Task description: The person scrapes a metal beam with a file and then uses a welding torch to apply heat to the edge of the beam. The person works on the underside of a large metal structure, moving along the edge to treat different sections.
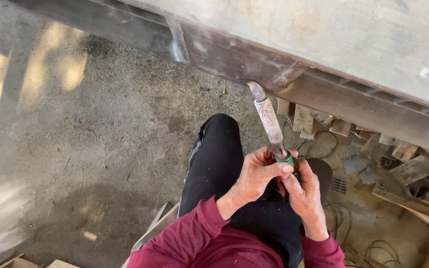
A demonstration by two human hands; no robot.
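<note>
Both my hands meet in front of my waist around a long, dusty metal tool (269, 119) with a bent tip and a green-wrapped grip (285, 159). My left hand (255, 174) pinches the green end with thumb and fingers. My right hand (304, 196) closes on the tool from below and to the right. The tool's shaft rises away from me, its hooked tip close under a grey metal beam (234, 54). I wear dark red sleeves and black trousers.
A large steel structure (353, 44) spans the top of the view. Scrap wood and metal offcuts (413, 168) lie in a heap at the right, with loose wire (373, 248) near my right side. Bare concrete floor (85, 149) stretches to the left.
</note>
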